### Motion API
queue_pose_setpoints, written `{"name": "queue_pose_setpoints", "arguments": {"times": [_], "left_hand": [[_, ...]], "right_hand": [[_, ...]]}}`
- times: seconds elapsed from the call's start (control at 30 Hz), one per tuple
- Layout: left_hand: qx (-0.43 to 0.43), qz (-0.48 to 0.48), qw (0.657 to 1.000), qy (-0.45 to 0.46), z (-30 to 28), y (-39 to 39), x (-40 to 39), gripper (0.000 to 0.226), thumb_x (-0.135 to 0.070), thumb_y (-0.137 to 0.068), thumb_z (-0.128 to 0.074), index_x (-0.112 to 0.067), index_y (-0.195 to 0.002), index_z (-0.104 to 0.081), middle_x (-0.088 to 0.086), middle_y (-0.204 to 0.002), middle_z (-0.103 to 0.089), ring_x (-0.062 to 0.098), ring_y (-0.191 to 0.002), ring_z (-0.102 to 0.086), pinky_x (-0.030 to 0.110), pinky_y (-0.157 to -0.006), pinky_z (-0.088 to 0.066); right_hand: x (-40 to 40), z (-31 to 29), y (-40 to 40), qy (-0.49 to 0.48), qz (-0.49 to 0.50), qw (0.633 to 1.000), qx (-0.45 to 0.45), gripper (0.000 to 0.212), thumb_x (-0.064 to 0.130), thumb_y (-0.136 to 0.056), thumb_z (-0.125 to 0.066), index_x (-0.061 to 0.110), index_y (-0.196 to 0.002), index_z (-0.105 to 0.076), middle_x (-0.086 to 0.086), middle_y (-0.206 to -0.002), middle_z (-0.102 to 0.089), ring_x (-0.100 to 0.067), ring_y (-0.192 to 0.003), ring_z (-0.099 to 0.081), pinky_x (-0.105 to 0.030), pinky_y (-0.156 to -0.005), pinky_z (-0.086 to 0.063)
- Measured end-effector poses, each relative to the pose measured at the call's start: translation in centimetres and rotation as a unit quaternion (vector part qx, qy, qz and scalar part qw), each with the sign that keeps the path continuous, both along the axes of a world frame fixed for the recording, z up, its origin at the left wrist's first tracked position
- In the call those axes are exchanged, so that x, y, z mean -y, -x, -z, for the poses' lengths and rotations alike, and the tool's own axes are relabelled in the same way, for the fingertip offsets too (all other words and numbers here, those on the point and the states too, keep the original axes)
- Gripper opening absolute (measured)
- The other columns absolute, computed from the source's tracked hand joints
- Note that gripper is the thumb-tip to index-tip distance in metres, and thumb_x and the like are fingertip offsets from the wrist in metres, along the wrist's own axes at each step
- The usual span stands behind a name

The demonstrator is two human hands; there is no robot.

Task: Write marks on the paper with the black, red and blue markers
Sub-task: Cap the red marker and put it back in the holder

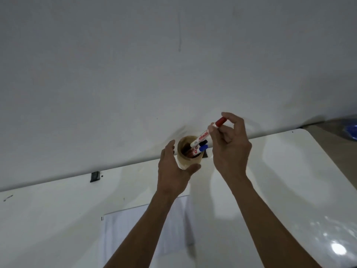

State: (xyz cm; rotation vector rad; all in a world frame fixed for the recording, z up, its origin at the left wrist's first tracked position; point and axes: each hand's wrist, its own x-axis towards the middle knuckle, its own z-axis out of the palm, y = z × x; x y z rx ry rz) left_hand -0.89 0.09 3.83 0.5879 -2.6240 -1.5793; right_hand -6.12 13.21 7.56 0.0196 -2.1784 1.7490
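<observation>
A tan paper cup [185, 161] stands near the table's far edge by the wall. My left hand [173, 171] is wrapped around its side. My right hand [230, 149] pinches a red-capped marker [207, 134] by its upper part, its lower end at the cup's mouth. Inside the cup sit a blue-capped marker [203, 148] and a black-capped marker [204, 142]. A white sheet of paper [127, 233] lies on the table below my forearms, partly hidden by them.
The white table [289, 180] runs against a pale wall [173, 64]. A small black clip [95, 176] sits at the table's far edge on the left. A blue object [352, 131] shows at the far right.
</observation>
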Motion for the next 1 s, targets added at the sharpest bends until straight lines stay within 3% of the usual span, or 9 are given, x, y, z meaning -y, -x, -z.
{"name": "queue_pose_setpoints", "arguments": {"times": [0.13,0.2,0.33,0.47,0.63,0.8,0.9,1.0], "left_hand": [[-0.041,0.018,0.999,0.017,0.2,0.8,-0.8,0.084,-0.026,-0.067,-0.091,-0.018,-0.137,-0.045,-0.012,-0.124,-0.052,0.019,-0.123,-0.055,0.041,-0.103,-0.048],[-0.061,0.019,0.998,0.019,0.6,1.1,-0.9,0.077,-0.028,-0.065,-0.091,-0.023,-0.130,-0.049,-0.018,-0.116,-0.052,0.017,-0.116,-0.057,0.038,-0.101,-0.050],[-0.086,0.005,0.996,0.011,1.3,1.6,-0.9,0.071,-0.030,-0.067,-0.090,-0.039,-0.119,-0.042,-0.035,-0.108,-0.047,0.008,-0.110,-0.054,0.024,-0.095,-0.045],[-0.110,0.001,0.994,0.016,1.4,1.6,-1.1,0.067,-0.030,-0.069,-0.089,-0.040,-0.116,-0.042,-0.038,-0.106,-0.046,0.006,-0.107,-0.053,0.013,-0.090,-0.039],[-0.123,0.000,0.992,0.015,1.6,1.6,-1.0,0.065,-0.030,-0.069,-0.089,-0.039,-0.115,-0.044,-0.038,-0.105,-0.046,0.005,-0.105,-0.054,0.007,-0.087,-0.037],[-0.125,0.002,0.992,0.014,2.0,1.7,-1.0,0.066,-0.028,-0.069,-0.089,-0.035,-0.118,-0.046,-0.039,-0.107,-0.045,0.004,-0.105,-0.052,0.008,-0.089,-0.037],[-0.108,-0.003,0.994,0.008,2.4,1.7,-0.9,0.074,-0.029,-0.068,-0.089,-0.022,-0.131,-0.050,-0.028,-0.114,-0.049,0.010,-0.114,-0.054,0.021,-0.097,-0.043],[-0.108,-0.002,0.994,0.003,2.6,1.7,-0.8,0.070,-0.033,-0.069,-0.088,-0.027,-0.128,-0.051,-0.024,-0.114,-0.054,0.009,-0.112,-0.057,0.036,-0.098,-0.053]], "right_hand": [[0.3,2.2,0.6,-0.023,-0.007,1.000,0.017,0.031,0.016,-0.092,-0.075,0.016,-0.120,-0.061,0.004,-0.095,-0.077,0.012,-0.087,-0.071,-0.005,-0.077,-0.052],[0.6,3.1,0.9,-0.034,-0.007,0.999,0.025,0.029,0.017,-0.091,-0.077,0.016,-0.116,-0.063,0.007,-0.093,-0.076,0.010,-0.087,-0.071,-0.008,-0.077,-0.054],[1.0,4.2,1.5,-0.068,-0.008,0.997,0.034,0.022,0.019,-0.088,-0.080,0.015,-0.106,-0.068,0.017,-0.088,-0.071,0.004,-0.085,-0.072,-0.008,-0.075,-0.053],[1.0,4.8,1.9,-0.100,-0.023,0.993,0.057,0.015,0.021,-0.088,-0.080,0.013,-0.098,-0.073,0.015,-0.084,-0.071,0.001,-0.080,-0.068,-0.003,-0.072,-0.046],[0.8,4.9,2.1,-0.116,-0.033,0.989,0.084,0.014,0.027,-0.090,-0.078,0.013,-0.092,-0.073,0.015,-0.080,-0.071,0.016,-0.077,-0.065,-0.003,-0.071,-0.047],[0.7,4.2,1.9,-0.119,-0.040,0.987,0.097,0.018,0.032,-0.093,-0.073,0.015,-0.100,-0.075,0.015,-0.086,-0.071,0.012,-0.081,-0.066,-0.005,-0.075,-0.049],[0.4,3.3,1.1,-0.086,-0.021,0.989,0.114,0.032,0.036,-0.091,-0.074,0.015,-0.115,-0.070,0.008,-0.101,-0.073,-0.001,-0.093,-0.068,-0.005,-0.076,-0.050],[-0.2,3.0,-0.7,-0.069,0.027,0.990,0.117,0.036,0.037,-0.081,-0.084,0.017,-0.103,-0.065,0.004,-0.096,-0.069,-0.007,-0.087,-0.067,-0.010,-0.070,-0.051]]}}
